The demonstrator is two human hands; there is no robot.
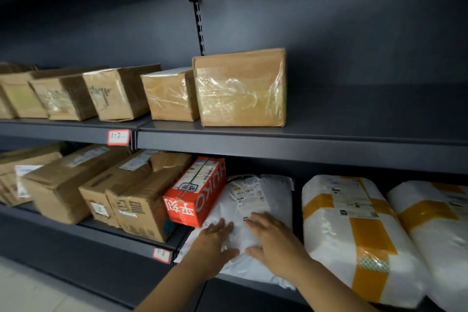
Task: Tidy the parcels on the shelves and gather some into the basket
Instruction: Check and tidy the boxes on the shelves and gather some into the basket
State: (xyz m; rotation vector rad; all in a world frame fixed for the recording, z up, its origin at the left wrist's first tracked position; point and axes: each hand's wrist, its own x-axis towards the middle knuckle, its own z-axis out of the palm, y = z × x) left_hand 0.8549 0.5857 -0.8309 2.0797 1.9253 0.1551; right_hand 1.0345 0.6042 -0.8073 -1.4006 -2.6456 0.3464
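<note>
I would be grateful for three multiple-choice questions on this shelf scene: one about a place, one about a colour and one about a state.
1. Where does the red box lie?
A. On the upper shelf.
B. On the lower shelf, just left of the white mailer bag.
C. In a basket.

2. What colour is the tape on the big white bundles at the right?
A. Blue.
B. Black.
C. Yellow.

3. What are the left hand and right hand doing?
A. Resting on the white mailer bag with fingers straight.
B. Gripping the red box.
C. Lifting a cardboard box.

Answers:
1 B, the box stands on that shelf with the bag at its right.
2 C, broad yellow bands cross both bundles.
3 A, both palms lie on the bag and grip nothing.
</note>
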